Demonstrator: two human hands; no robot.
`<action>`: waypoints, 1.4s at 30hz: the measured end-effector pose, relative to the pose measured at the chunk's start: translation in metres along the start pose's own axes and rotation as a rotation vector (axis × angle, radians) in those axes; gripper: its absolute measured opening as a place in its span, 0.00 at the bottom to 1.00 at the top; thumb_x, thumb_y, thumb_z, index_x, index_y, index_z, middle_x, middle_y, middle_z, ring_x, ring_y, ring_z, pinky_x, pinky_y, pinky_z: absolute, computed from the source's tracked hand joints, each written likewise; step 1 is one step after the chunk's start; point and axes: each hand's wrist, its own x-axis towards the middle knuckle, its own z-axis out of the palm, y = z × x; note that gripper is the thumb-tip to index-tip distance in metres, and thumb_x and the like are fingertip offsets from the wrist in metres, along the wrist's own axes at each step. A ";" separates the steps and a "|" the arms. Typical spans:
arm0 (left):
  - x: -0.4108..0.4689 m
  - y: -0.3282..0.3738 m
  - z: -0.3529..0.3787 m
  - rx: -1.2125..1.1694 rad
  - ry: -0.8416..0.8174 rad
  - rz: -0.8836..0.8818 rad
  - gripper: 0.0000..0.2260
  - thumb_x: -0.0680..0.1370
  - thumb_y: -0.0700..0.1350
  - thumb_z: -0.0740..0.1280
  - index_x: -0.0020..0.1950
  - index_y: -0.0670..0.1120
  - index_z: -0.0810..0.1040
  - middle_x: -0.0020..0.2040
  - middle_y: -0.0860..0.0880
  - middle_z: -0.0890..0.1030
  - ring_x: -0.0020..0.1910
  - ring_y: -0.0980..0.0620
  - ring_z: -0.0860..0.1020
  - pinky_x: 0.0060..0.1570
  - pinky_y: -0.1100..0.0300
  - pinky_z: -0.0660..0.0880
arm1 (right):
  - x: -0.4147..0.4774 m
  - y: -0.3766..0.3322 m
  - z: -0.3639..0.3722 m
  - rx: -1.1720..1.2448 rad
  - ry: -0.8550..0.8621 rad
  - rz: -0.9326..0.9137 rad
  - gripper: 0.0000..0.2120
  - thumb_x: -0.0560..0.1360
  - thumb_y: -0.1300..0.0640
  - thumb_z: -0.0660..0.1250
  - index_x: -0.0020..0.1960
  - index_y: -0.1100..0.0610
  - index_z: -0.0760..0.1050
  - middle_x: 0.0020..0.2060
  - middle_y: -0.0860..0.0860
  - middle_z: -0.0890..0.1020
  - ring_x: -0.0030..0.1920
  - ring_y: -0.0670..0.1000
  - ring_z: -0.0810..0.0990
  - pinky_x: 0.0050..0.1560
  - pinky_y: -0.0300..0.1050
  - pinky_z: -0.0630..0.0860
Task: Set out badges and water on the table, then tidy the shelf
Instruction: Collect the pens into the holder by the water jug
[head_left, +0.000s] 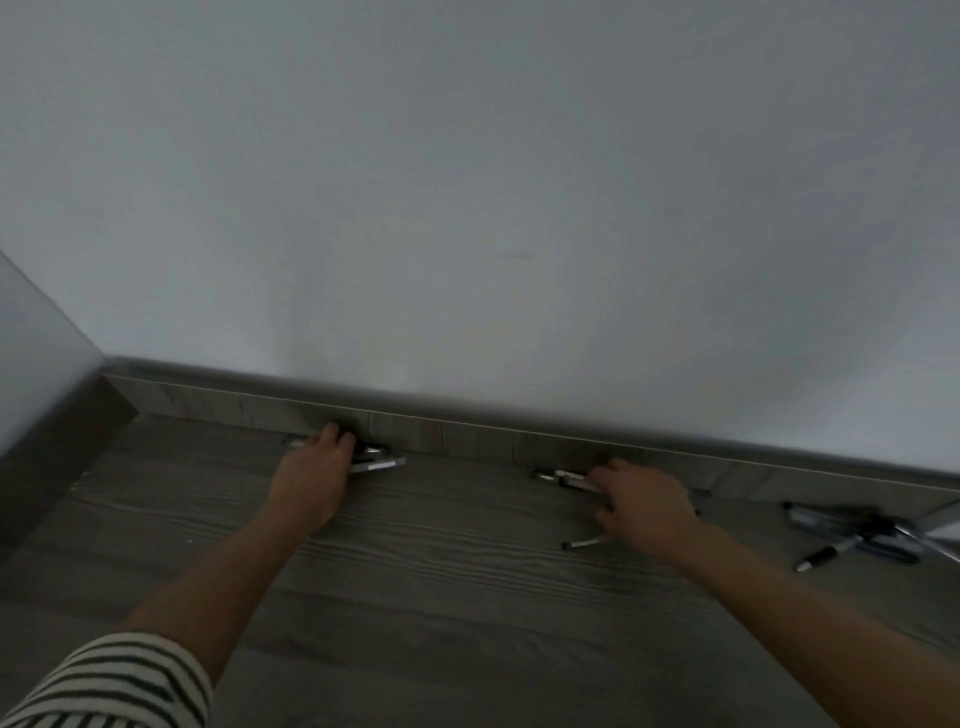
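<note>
Against the shelf's back ledge (467, 441) the left hand (311, 475) covers most of a pen bunch (378, 461), fingertips unseen, grip unclear; further right along the ledge the right hand (641, 501) likewise hides the ends of more pens (569, 478). At the ledge's right end blurred markers (852, 530) merge; a pale rod (935, 540) runs out of view.

Plain grey-white wall (519, 182), dim light; second wall (31, 343) meets left.

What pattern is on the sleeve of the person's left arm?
The sleeve is white with dark stripes, seen at the lower left of the head view.
</note>
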 end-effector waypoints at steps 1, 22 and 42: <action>0.001 0.000 -0.001 0.017 -0.018 -0.003 0.14 0.76 0.40 0.61 0.62 0.43 0.73 0.63 0.43 0.72 0.57 0.41 0.78 0.50 0.47 0.75 | -0.002 0.005 0.000 -0.020 -0.029 0.009 0.21 0.73 0.49 0.64 0.65 0.48 0.72 0.59 0.51 0.75 0.60 0.55 0.78 0.54 0.47 0.75; -0.010 0.142 -0.012 -0.430 0.011 0.229 0.12 0.78 0.48 0.63 0.58 0.43 0.68 0.50 0.41 0.81 0.51 0.38 0.79 0.44 0.52 0.72 | -0.054 0.054 0.000 0.050 0.183 0.135 0.14 0.77 0.46 0.59 0.55 0.54 0.72 0.49 0.54 0.82 0.50 0.57 0.79 0.42 0.46 0.69; -0.022 0.172 -0.005 -0.358 -0.341 0.478 0.16 0.65 0.53 0.68 0.51 0.50 0.76 0.50 0.48 0.80 0.48 0.49 0.77 0.41 0.61 0.68 | -0.037 0.080 0.003 -0.072 -0.141 0.223 0.18 0.74 0.48 0.65 0.60 0.57 0.75 0.56 0.57 0.81 0.56 0.59 0.80 0.52 0.49 0.76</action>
